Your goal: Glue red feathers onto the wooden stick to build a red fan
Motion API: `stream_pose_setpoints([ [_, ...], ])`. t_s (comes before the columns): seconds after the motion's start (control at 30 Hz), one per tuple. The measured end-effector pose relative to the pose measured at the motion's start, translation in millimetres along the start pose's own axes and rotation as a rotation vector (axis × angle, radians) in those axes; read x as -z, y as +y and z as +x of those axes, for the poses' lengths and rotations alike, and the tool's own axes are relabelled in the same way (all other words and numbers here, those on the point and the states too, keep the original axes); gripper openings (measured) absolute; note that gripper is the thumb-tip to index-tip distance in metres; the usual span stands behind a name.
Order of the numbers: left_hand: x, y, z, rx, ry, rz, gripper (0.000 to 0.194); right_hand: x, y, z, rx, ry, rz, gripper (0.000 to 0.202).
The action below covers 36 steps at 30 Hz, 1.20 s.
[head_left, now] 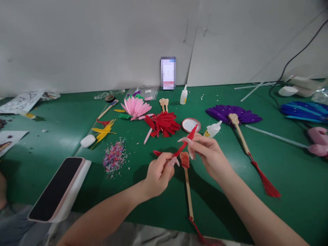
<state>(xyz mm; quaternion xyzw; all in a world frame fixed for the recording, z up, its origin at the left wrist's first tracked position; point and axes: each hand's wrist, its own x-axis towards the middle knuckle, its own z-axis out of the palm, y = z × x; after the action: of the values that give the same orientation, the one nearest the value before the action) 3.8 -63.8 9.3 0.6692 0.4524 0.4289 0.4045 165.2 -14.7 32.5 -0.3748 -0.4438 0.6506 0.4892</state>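
Note:
Between my two hands runs a red feather [182,147], pinched near its lower end by my left hand [161,172] and higher up by my right hand [205,150]. Its tip points up past my right fingers. Another red feather [156,153] shows just left of my left fingers; whether I hold it too, I cannot tell. Below my hands lies a wooden fan handle [188,191] with a red-coated head [185,160] and a red tassel [198,230]. A pile of red feathers [165,124] sits beyond, beside a round white lid [191,125] with a red rim.
Glue bottles [183,95] stand or lean behind my hands. At right lie a purple feather fan [222,113], blue feathers [304,111] and a pink glue gun [317,141]. Leftward are pink feathers [135,107], yellow feathers [104,131], colourful bits [114,157] and a phone [57,188].

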Motion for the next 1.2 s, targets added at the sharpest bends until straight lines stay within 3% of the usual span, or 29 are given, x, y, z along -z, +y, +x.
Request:
stream_pose_setpoints([
  [0.37, -6.1, -1, -5, -0.057, -0.003, -0.138, 0.023, 19, 3, 11, 0.002, 0.286, 0.123, 0.015],
  [0.47, -6.3, -2, -5, -0.063, 0.017, -0.135, 0.022, 21, 5, 12, -0.025, 0.158, 0.064, 0.021],
  [0.63, -5.7, -5, -3, -0.006, 0.055, -0.105, 0.017, 10, 3, 4, -0.163, -0.351, -0.131, 0.02],
  [0.7, -5.7, -5, -3, 0.029, 0.057, -0.139, 0.019, 8, 2, 2, -0.173, -0.452, -0.167, 0.024],
  [0.9, -6.1, -4, -3, 0.09, 0.037, -0.163, 0.023, 5, 1, -1, -0.047, -0.344, -0.221, 0.031],
  [1.2, -5.4, -3, -3, 0.176, -0.035, -0.169, 0.026, -1, 5, -3, 0.171, -0.244, -0.369, 0.013],
])
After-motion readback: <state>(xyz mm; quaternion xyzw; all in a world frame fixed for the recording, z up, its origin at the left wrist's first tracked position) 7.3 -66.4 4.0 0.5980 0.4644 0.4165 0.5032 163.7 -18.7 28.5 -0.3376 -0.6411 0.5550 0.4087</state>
